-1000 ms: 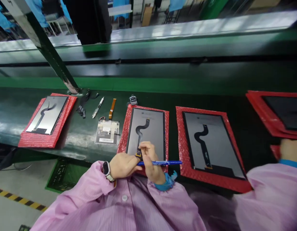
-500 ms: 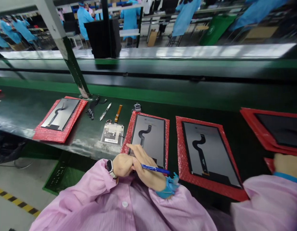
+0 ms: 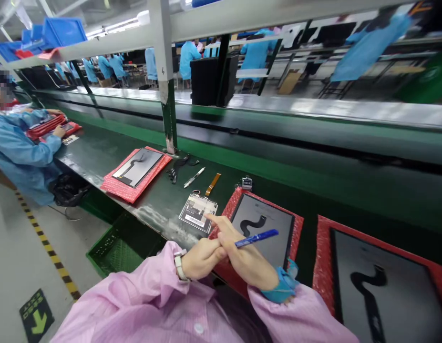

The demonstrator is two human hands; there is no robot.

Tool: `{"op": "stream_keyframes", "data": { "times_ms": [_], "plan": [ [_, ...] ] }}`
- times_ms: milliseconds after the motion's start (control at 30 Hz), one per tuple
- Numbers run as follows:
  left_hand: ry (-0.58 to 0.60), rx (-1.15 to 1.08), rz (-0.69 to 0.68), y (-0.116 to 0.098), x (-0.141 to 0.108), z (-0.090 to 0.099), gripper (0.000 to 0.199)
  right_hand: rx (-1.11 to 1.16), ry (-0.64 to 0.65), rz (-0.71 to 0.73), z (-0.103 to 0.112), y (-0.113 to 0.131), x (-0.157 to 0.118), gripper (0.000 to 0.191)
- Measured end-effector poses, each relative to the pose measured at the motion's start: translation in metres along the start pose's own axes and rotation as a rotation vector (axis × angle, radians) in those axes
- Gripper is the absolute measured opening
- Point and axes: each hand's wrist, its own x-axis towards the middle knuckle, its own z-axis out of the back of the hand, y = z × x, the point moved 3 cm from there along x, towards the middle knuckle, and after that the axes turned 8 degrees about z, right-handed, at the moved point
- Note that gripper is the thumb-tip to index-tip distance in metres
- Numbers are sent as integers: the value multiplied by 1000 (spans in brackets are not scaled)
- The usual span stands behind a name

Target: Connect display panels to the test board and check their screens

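Observation:
My right hand (image 3: 247, 255), with a blue band at the wrist, has a blue pen (image 3: 257, 237) tucked under its thumb. Its index finger stretches out over the near edge of a small device with an exposed board (image 3: 198, 210). My left hand (image 3: 202, 258), wearing a watch, presses curled against the right hand's fingers; whatever lies inside it is hidden. Beneath both hands is a display panel (image 3: 274, 224) with a black flex cable, lying on a red bubble-wrap sleeve (image 3: 297, 228). The device's orange ribbon cable (image 3: 213, 185) points away from me.
A white pen (image 3: 194, 177), black flex cables (image 3: 178, 166) and a small metal-looking part (image 3: 247, 182) lie behind. More panels rest on red sleeves, left (image 3: 138, 166) and right (image 3: 385, 281). A post (image 3: 169, 114) rises from the bench. A blue-sleeved co-worker (image 3: 24, 138) works far left.
My view has swung left, bringing the co-worker and floor into sight. My joined hands have shifted left relative to the panel, so the index finger now reaches the small device.

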Motion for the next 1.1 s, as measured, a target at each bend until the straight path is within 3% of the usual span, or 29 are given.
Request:
{"op": "stream_keyframes", "data": {
  "times_ms": [133, 300, 400, 500, 667, 833, 933, 1033, 1100],
  "plan": [
    [25, 28, 170, 4, 25, 33, 75, -16, -58, -3, 23, -43, 6, 68],
    [-144, 252, 514, 37, 82, 84, 35, -400, -444, -146, 74, -107, -9, 57],
    [-237, 482, 677, 55, 114, 104, 29, -582, -531, -190, 90, -124, -22, 45],
    [-255, 684, 752, 69, 136, 108, 36, -653, -543, -252, 96, -133, -29, 39],
    [-194, 880, 763, 87, 145, 106, 38, -685, -517, -356, 99, -138, -31, 36],
    [-194, 985, 729, 85, 145, 108, 41, -685, -392, -439, 94, -124, -25, 38],
    [-226, 1032, 580, 76, 153, 104, 40, -696, -315, -495, 91, -111, -21, 38],
    [-134, 1004, 408, 73, 166, 89, 41, -692, -252, -520, 88, -99, -19, 42],
    [-73, 986, 376, 75, 175, 79, 44, -695, -201, -528, 85, -92, -19, 53]
  ]
}}
